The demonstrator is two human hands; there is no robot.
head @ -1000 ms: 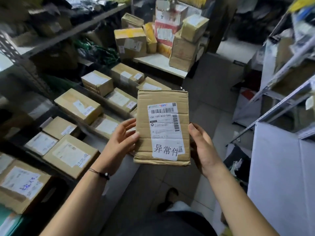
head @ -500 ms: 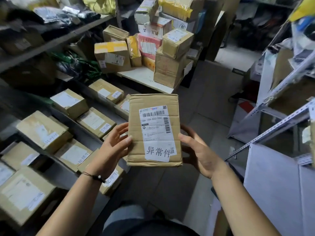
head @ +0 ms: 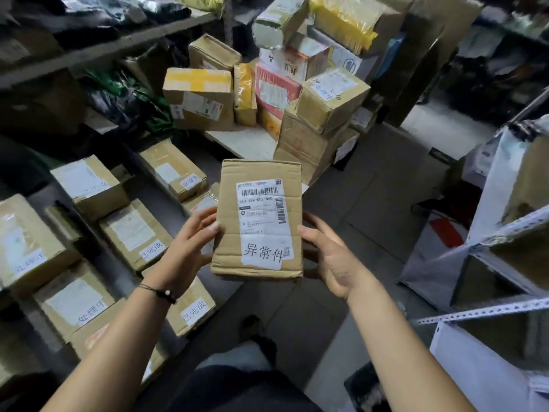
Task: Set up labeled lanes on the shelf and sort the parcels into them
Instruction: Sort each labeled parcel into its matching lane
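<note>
A flat brown cardboard parcel (head: 228, 185) is held upright in front of me, face toward the camera. It carries a white shipping label with barcodes and a handwritten white tag at the bottom. My left hand (head: 187, 248) grips its left edge with the thumb on the front. My right hand (head: 329, 257) holds the right edge from behind. To the left, the shelf (head: 98, 257) carries several labeled brown parcels (head: 133, 233) lying flat in rows.
A stack of mixed boxes (head: 320, 99) stands on a low white board (head: 240, 141) straight ahead. A metal rack (head: 490, 239) with a white panel fills the right side. Tiled floor (head: 371, 197) runs between the two shelving units. My knees show at the bottom.
The view has shifted along the left shelf, so the parcels there slid left and the box stack came closer. Both hands keep the same hold on the parcel.
</note>
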